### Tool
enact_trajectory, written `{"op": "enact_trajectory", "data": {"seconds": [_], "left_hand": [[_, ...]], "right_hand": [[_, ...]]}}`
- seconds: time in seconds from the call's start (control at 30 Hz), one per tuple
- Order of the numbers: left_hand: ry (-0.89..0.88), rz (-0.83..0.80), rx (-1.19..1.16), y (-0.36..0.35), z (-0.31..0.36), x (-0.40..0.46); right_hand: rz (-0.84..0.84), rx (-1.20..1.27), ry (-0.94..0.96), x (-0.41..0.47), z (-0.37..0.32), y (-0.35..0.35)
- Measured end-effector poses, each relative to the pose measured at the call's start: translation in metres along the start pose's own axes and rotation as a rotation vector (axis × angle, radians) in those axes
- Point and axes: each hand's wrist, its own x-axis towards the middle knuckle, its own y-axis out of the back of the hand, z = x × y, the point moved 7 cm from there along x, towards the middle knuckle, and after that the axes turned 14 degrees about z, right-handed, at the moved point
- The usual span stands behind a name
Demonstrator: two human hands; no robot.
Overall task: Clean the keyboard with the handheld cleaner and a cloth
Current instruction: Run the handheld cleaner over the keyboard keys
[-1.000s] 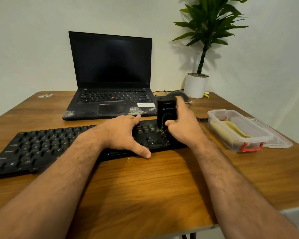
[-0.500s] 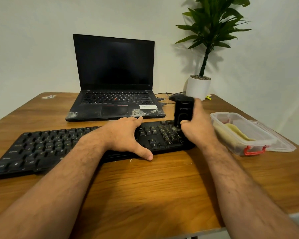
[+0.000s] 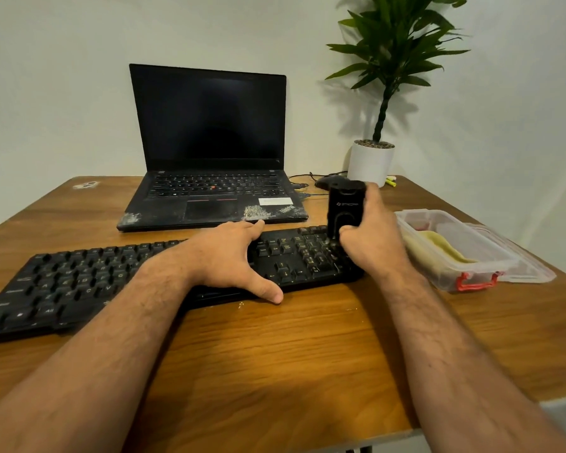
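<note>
Black full-size plastic keyboard [image 3: 144, 279], table centre: left hand [image 3: 229, 259] flat, steadying. Right hand [image 3: 370, 237] clamped on black upright handheld cleaner [image 3: 343, 210], shifted toward 3 o'clock edge; vacuuming nears the end, yellow cloth [image 3: 438, 246] in the clear tub next.

A single head-worn wide-angle camera looks forward and down across the worktop [image 3: 275, 371], close above both forearms, facing the wall.
</note>
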Motion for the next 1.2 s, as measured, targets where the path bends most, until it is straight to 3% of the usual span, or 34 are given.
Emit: {"op": "enact_trajectory", "data": {"seconds": [0.2,0.4,0.67,0.9,1.1,1.2], "left_hand": [[0.004,-0.008,-0.024,0.000,0.000,0.000],[0.001,0.004,-0.033,0.001,0.002,-0.001],[-0.004,0.009,-0.039,0.000,-0.001,0.000],[-0.005,0.008,-0.030,0.001,0.001,-0.001],[-0.010,0.013,-0.040,0.000,0.000,0.001],[-0.010,0.018,-0.032,0.000,0.000,0.001]], "right_hand": [[-0.243,0.139,0.035,-0.018,-0.011,-0.018],[-0.051,0.010,-0.030,-0.002,0.008,0.008],[-0.268,0.165,0.063,-0.027,-0.024,-0.026],[-0.088,0.057,-0.030,-0.007,0.005,0.008],[-0.288,0.133,0.068,-0.029,-0.024,-0.020],[-0.284,0.114,0.038,-0.023,-0.015,-0.012]]}}
